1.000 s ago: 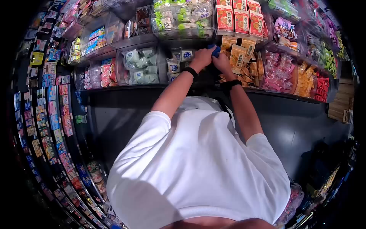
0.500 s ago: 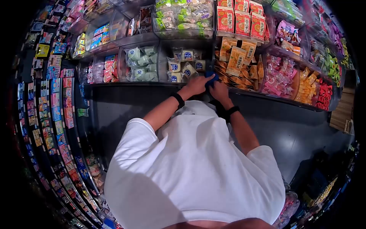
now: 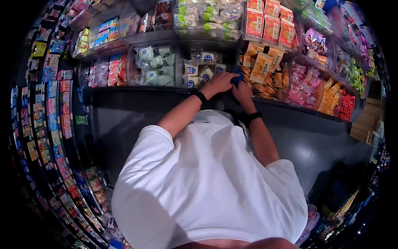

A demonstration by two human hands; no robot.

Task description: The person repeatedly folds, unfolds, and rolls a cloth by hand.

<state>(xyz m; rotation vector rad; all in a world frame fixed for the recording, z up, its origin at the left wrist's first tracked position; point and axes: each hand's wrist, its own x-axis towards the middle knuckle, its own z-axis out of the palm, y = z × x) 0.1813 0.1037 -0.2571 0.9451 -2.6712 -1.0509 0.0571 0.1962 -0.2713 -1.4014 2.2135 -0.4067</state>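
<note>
In the head view, a person in a white shirt (image 3: pixel 224 182) is leaning over a row of clear bins, and both arms are reaching toward the upper middle of the frame. The left hand (image 3: pixel 222 82) and the right hand (image 3: pixel 242 93) are meeting there, nearly touching, with their fingers closing on a small blue item (image 3: pixel 236 77). The left hand is pinching it from the left, and the right hand is gripping it from just below; the fingers are partly hiding it, so its exact shape is not showing. The blue item is sitting right of the upper middle, between the white packets (image 3: pixel 204 68) on the left and the orange packets (image 3: pixel 262 68) on the right. Each wrist is wearing a black band (image 3: pixel 201 97). Pale green packets (image 3: pixel 155 68) are filling the bin left of the white ones, while pink packets (image 3: pixel 304 85) are lying right of the orange ones. Red packets (image 3: pixel 270 25) are standing in the bin above the orange ones, near the top edge. Shelves of small bright packs are curving down the left side, and a dark floor (image 3: pixel 290 143) is showing below the bins.
</note>
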